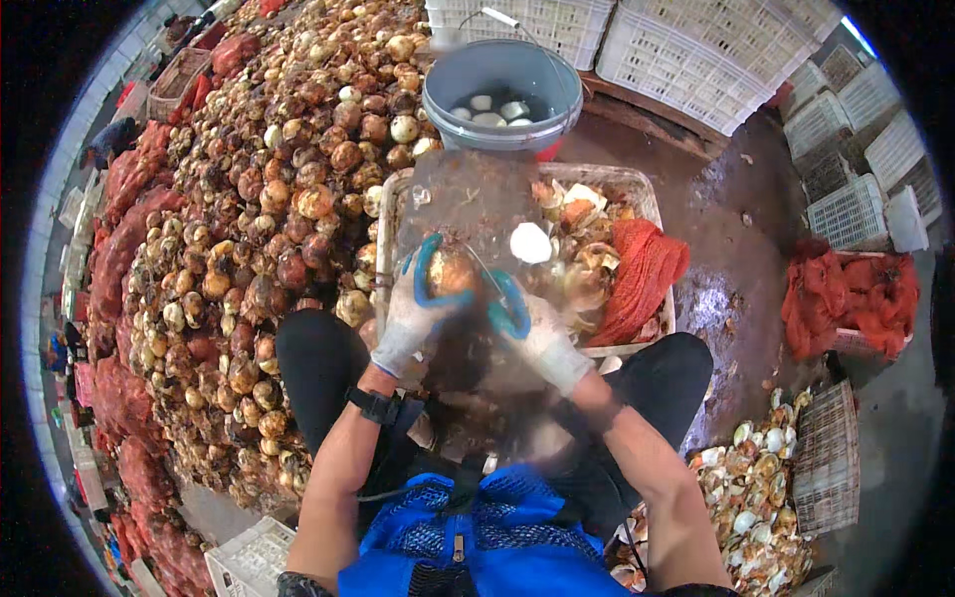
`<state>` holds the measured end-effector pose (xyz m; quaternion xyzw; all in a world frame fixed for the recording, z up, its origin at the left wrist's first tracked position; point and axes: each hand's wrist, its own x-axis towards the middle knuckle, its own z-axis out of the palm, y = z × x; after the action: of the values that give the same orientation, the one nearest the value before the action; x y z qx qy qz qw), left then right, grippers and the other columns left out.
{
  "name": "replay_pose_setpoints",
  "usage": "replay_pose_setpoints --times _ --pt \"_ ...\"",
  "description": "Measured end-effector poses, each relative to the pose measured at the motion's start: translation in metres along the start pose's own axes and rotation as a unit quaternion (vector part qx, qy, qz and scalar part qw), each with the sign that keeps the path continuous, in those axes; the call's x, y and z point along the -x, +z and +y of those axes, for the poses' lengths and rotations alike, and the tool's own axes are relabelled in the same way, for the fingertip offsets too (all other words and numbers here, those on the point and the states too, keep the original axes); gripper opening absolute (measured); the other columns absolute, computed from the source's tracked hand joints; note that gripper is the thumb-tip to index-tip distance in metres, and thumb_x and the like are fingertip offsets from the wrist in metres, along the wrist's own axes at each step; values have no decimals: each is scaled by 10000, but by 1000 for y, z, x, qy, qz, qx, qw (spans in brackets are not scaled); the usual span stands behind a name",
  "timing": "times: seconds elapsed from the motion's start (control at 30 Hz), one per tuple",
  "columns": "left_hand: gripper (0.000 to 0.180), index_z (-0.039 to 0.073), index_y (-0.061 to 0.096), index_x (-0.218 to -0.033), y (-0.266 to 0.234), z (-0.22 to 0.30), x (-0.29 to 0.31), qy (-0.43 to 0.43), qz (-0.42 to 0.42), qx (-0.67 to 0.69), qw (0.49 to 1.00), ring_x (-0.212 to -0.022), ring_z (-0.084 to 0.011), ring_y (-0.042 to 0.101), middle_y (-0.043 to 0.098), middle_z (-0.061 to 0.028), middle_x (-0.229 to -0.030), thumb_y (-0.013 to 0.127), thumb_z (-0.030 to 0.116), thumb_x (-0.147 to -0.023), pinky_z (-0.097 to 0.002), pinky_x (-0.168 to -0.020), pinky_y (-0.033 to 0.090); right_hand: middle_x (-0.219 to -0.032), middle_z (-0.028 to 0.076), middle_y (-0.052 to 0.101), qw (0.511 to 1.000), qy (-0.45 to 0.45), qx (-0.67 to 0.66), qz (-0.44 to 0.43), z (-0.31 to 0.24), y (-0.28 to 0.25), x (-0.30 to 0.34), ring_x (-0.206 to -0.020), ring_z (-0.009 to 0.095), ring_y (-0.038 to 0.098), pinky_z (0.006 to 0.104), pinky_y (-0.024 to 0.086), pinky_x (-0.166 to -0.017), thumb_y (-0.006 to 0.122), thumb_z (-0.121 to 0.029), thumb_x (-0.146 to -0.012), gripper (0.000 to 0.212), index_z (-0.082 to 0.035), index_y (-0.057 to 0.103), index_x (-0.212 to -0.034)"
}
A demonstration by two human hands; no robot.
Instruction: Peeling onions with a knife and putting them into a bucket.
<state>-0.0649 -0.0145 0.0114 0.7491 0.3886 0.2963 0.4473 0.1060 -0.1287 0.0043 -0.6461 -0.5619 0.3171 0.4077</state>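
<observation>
My left hand [418, 308], in a white glove with blue-coated fingers, is closed round a brown-skinned onion [452, 272]. My right hand [537, 333], gloved the same way, grips a knife whose thin blade [481, 261] lies along the right side of the onion; its handle is hidden in the fingers. Both hands are above a wet grey board [468, 189] laid across a pale plastic crate [647, 189]. A white peeled piece [530, 243], seemingly onion, rests on the board just beyond my right hand.
Onion skins [582, 274] and a red mesh bag [642, 274] fill the crate's right side. Beyond stands a grey bucket [438, 104] with peeled onions in water. A big onion heap [229, 259] spreads leftward. White crates [686, 60] are stacked behind; peelings [751, 507] lie at lower right.
</observation>
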Motion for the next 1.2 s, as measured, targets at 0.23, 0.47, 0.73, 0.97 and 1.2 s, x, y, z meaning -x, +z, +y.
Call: replay_pose_setpoints --times 0.23,0.47,0.73,0.97,1.2 --pt "782 10 412 -1331 -2 5 2 -21 -17 -46 999 -1229 -266 450 454 -175 -1326 774 183 -661 -355 -1030 364 -1004 186 600 968 -109 223 -24 19 13 7 -899 355 576 429 475 -729 596 -239 -831 421 6 498 -1160" --pt "792 20 412 -1334 5 -9 -1 -13 -3 -8 1000 -1166 -221 495 485 -132 -1297 792 161 -654 -332 -988 408 -914 185 612 1000 -12 3 14 29 23 2 -835 357 585 412 474 -725 610 -202 -808 386 17 516 -1111" --pt "804 30 433 -1324 2 2 1 -49 2 5 999 -1183 -278 489 482 -163 -1290 804 206 -633 -363 -995 402 -875 209 608 999 26 -7 -41 12 20 -7 -816 376 588 416 464 -704 570 -196 -816 425 29 498 -1169" --pt "790 16 410 -1341 2 -5 1 2 0 -40 999 -1054 -157 563 525 -99 -1262 794 133 -660 -291 -906 472 -919 217 605 999 11 35 -28 21 31 -5 -843 378 590 430 477 -734 561 -228 -831 536 49 434 -1273" --pt "801 25 428 -1320 3 -1 0 -18 -3 -35 999 -1169 -258 504 494 -142 -1288 793 153 -618 -348 -990 405 -963 217 601 982 -57 175 41 9 32 5 -848 367 594 428 490 -738 556 -239 -833 564 85 420 -1274"
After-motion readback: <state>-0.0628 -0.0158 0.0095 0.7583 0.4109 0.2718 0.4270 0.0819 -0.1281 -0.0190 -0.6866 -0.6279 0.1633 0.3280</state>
